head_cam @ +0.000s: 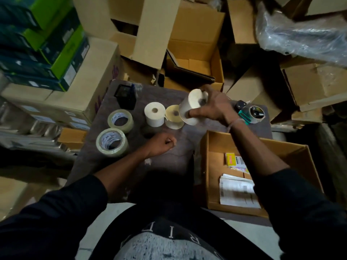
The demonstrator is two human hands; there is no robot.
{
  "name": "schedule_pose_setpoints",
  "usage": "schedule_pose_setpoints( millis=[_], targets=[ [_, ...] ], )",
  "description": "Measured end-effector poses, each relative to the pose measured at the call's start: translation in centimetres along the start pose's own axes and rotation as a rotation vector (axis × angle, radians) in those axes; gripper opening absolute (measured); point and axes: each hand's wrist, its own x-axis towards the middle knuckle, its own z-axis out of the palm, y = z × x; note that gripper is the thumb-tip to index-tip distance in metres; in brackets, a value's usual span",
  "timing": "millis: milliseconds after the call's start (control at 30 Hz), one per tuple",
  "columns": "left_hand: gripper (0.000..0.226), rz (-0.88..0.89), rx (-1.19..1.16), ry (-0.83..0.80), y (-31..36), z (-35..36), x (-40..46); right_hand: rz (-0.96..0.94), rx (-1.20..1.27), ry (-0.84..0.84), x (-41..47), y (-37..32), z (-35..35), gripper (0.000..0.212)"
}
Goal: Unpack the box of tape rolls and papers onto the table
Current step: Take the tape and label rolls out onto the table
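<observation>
Overhead, right hand [214, 107] grips white roll [189, 109]; left hand [161, 144] fisted.

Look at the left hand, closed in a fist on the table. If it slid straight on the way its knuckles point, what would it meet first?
Probably the yellowish paper roll, which stands just ahead of the left hand; depth is unclear, so the white roll beside it could come first.

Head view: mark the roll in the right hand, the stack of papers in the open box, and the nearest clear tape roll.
held roll [189, 107], head view, its side wall.
stack of papers [238, 192], head view, top sheet.
nearest clear tape roll [102, 148], head view, outer band.
</observation>
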Motion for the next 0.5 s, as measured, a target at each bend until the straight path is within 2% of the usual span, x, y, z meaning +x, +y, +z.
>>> schedule_pose_setpoints(
  millis=[67,233,333,433,500],
  targets=[
    [0.009,-0.041,0.016,-0.038,-1.3,-0.4,-0.5,0.026,-0.077,-0.043,2.9,-0.8,2.7,0.106],
    [0.016,-0.125,0.006,-0.128,-3.9,-1.8,-1.2,0.049,-0.196,-0.09,8.6,-1.2,7.6,0.107],
    [0.01,-0.113,-0.014,-0.126,-4.9,-2.9,-1.6,0.044,-0.273,-0.086,10.9,-1.1,9.7,0.112],
    [0.008,-0.112,-0.013,-0.108,-5.5,-3.6,-1.9,0.058,-0.312,-0.092,11.4,-0.7,11.4,0.129],
    [0.009,-0.119,-0.017,-0.1,-5.7,-3.8,-2.0,0.069,-0.339,-0.092,11.4,-0.3,12.0,0.125]
  ],
)
